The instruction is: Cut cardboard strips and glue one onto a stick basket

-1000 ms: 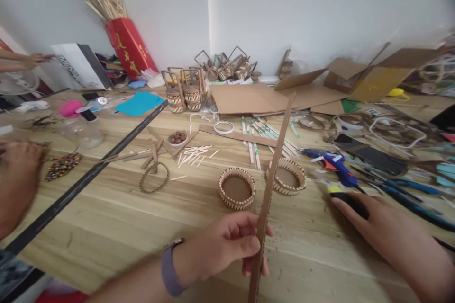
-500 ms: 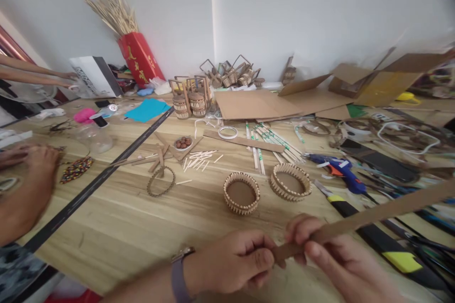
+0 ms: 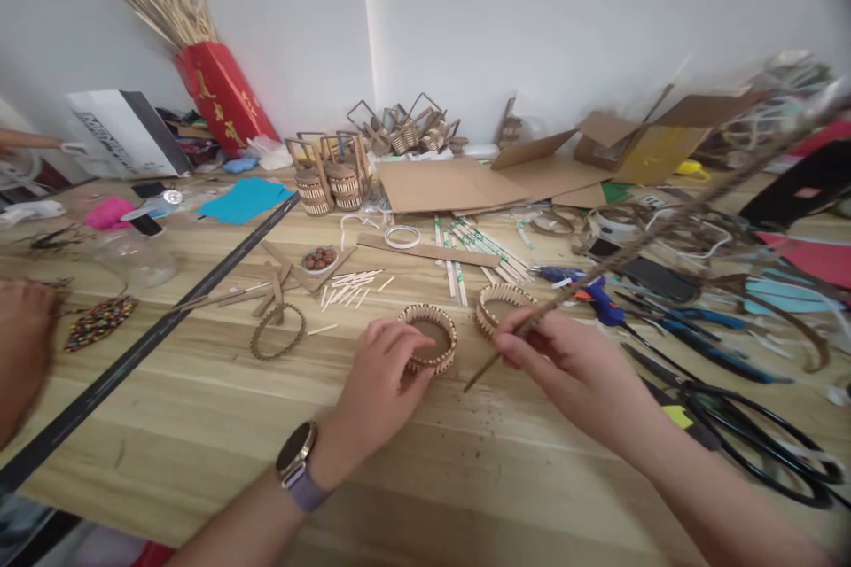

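My left hand (image 3: 382, 385), with a watch on its wrist, has its thumb and fingers closed on the near left side of a small round basket (image 3: 447, 353) with a ring of short wooden sticks for its wall. In my right hand (image 3: 565, 363) is a long brown cardboard strip (image 3: 631, 250), pinched close to its lower end. The strip is turned edge-on and slants up to the far right. Behind my right fingers stands a second round basket (image 3: 488, 306), partly hidden by them. Dark crumbs are scattered on the wooden table (image 3: 458, 478) below the strip.
A blue glue gun (image 3: 602, 301), pliers (image 3: 711, 345) and black-handled scissors (image 3: 751, 443) lie at the right. Beyond my left hand are loose short sticks (image 3: 349, 288), a bowl of brown beads (image 3: 320, 260) and an oval ring (image 3: 277, 332). Another person's hand (image 3: 23, 345) rests at the left.
My left hand has let go of the cardboard strip and moved to the nearer basket. My right hand has moved forward with the strip, now turned edge-on. The view has shifted right.
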Available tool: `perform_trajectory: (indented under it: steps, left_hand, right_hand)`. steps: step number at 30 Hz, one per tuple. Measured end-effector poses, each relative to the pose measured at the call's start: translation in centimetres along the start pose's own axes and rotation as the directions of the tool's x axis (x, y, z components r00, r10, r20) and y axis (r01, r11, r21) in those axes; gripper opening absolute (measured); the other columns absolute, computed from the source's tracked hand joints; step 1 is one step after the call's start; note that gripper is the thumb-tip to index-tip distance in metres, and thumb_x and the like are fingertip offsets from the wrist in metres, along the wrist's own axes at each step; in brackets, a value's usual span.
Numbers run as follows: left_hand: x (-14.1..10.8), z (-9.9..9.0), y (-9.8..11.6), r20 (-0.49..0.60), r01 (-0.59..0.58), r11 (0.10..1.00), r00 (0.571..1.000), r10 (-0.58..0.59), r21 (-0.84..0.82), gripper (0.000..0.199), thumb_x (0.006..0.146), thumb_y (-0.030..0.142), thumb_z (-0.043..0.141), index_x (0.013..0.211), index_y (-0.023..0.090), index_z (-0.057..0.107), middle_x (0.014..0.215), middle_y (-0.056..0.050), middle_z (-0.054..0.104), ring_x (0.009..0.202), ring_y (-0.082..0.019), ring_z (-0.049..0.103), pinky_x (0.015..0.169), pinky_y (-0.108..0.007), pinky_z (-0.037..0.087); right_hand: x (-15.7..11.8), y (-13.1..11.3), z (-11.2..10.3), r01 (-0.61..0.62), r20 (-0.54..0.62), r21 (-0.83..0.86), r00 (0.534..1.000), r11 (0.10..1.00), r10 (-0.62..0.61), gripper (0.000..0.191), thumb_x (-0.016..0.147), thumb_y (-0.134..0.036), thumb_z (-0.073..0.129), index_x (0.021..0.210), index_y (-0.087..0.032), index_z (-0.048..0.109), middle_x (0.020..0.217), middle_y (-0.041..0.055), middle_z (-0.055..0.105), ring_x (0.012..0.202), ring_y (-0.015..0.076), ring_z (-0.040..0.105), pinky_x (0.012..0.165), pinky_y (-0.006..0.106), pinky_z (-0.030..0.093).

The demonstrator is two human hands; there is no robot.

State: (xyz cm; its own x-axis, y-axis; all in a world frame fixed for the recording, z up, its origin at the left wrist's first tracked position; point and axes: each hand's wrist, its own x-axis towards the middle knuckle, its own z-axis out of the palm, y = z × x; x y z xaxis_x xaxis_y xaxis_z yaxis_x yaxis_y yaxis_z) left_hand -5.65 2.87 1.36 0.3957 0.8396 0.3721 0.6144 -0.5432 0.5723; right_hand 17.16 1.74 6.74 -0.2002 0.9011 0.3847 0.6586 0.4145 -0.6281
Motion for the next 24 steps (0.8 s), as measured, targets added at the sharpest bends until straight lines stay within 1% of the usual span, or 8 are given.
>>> perform_trajectory:
  steps: [3, 6, 10, 15, 17, 19, 22, 24]
  left_hand:
    - [0.1, 0.4, -0.5, 0.103, -0.064, 0.983, 0.994, 0.046, 0.174, 0.037, 0.08, 0.013, 0.067, 0.116, 0.017, 0.06, 0.119, -0.009, 0.064, 0.126, -0.034, 0.043, 0.108, -0.054, 0.032]
    - [0.1, 1.0, -0.6, 0.186, -0.089, 0.968, 0.981, 0.045, 0.234, 0.037, 0.079, 0.019, 0.072, 0.115, 0.017, 0.06, 0.117, -0.009, 0.064, 0.129, -0.037, 0.041, 0.11, -0.057, 0.029]
    - [0.2, 1.9, -0.5, 0.165, -0.087, 0.96, 0.985, 0.044, 0.265, 0.025, 0.083, 0.031, 0.072, 0.103, 0.019, 0.063, 0.105, -0.008, 0.067, 0.124, -0.036, 0.044, 0.106, -0.058, 0.031]
    - [0.4, 3.0, -0.5, 0.082, -0.09, 0.959, 0.994, 0.071, 0.267, 0.009, 0.089, 0.021, 0.059, 0.094, 0.019, 0.066, 0.094, -0.008, 0.069, 0.114, -0.033, 0.049, 0.103, -0.055, 0.035]
    - [0.5, 3.2, -0.6, 0.071, -0.094, 0.962, 0.994, 0.078, 0.256, 0.012, 0.09, 0.021, 0.056, 0.089, 0.019, 0.067, 0.09, -0.008, 0.068, 0.11, -0.032, 0.05, 0.1, -0.054, 0.037]
    - [0.5, 3.3, -0.7, 0.063, -0.096, 0.965, 0.995, 0.083, 0.244, 0.015, 0.091, 0.024, 0.055, 0.086, 0.019, 0.068, 0.087, -0.008, 0.067, 0.108, -0.032, 0.05, 0.098, -0.053, 0.039]
    - [0.6, 3.3, -0.7, 0.053, -0.101, 0.968, 0.994, 0.091, 0.231, 0.015, 0.091, 0.025, 0.056, 0.087, 0.019, 0.07, 0.086, -0.008, 0.068, 0.106, -0.032, 0.05, 0.096, -0.053, 0.04]
    - [0.6, 3.4, -0.8, 0.05, -0.105, 0.968, 0.994, 0.096, 0.23, 0.014, 0.09, 0.023, 0.058, 0.083, 0.019, 0.069, 0.086, -0.007, 0.068, 0.105, -0.032, 0.051, 0.095, -0.053, 0.04]
  right_hand:
    - [1.2, -0.8, 1.4, 0.001, 0.104, 0.014, 0.995, 1.0, -0.003, 0.015, 0.09, -0.03, 0.052, 0.08, -0.022, 0.06, 0.067, -0.0003, 0.065, 0.059, 0.0147, 0.059, 0.052, 0.024, 0.045]
    - [1.9, -1.1, 2.7, 0.009, 0.162, -0.008, 0.987, 1.0, -0.007, 0.011, 0.089, -0.024, 0.056, 0.079, -0.021, 0.06, 0.068, -0.0002, 0.065, 0.06, 0.0144, 0.06, 0.053, 0.024, 0.043]
    - [2.2, -1.4, 4.1, 0.032, 0.162, -0.026, 0.986, 0.999, -0.027, 0.01, 0.085, -0.016, 0.06, 0.077, -0.02, 0.059, 0.069, -0.001, 0.065, 0.062, 0.0138, 0.06, 0.055, 0.023, 0.043]
    - [1.9, -1.5, 4.8, 0.032, 0.148, -0.061, 0.989, 0.998, -0.023, 0.005, 0.083, -0.017, 0.065, 0.084, -0.021, 0.063, 0.077, -0.0006, 0.068, 0.066, 0.0136, 0.063, 0.059, 0.023, 0.047]
    - [1.7, -0.6, 4.1, -0.001, 0.127, -0.098, 0.992, 0.995, 0.014, 0.011, 0.084, -0.022, 0.066, 0.095, -0.021, 0.065, 0.086, 0.001, 0.071, 0.07, 0.0136, 0.065, 0.062, 0.024, 0.05]
    - [1.6, 1.3, 2.4, -0.069, 0.078, -0.168, 0.993, 0.983, 0.083, 0.016, 0.089, -0.027, 0.061, 0.103, -0.021, 0.066, 0.097, 0.0038, 0.073, 0.078, 0.0153, 0.068, 0.068, 0.026, 0.052]
    - [1.7, 5.8, -1.3, -0.252, -0.059, -0.328, 0.967, 0.91, 0.246, 0.023, 0.096, -0.034, 0.051, 0.097, -0.02, 0.069, 0.095, 0.0073, 0.073, 0.085, 0.0206, 0.068, 0.075, 0.033, 0.051]
    - [1.6, 9.3, -3.8, -0.405, -0.174, -0.433, 0.914, 0.806, 0.365, 0.026, 0.096, -0.032, 0.051, 0.087, -0.016, 0.069, 0.088, 0.0115, 0.072, 0.084, 0.0244, 0.067, 0.076, 0.038, 0.05]
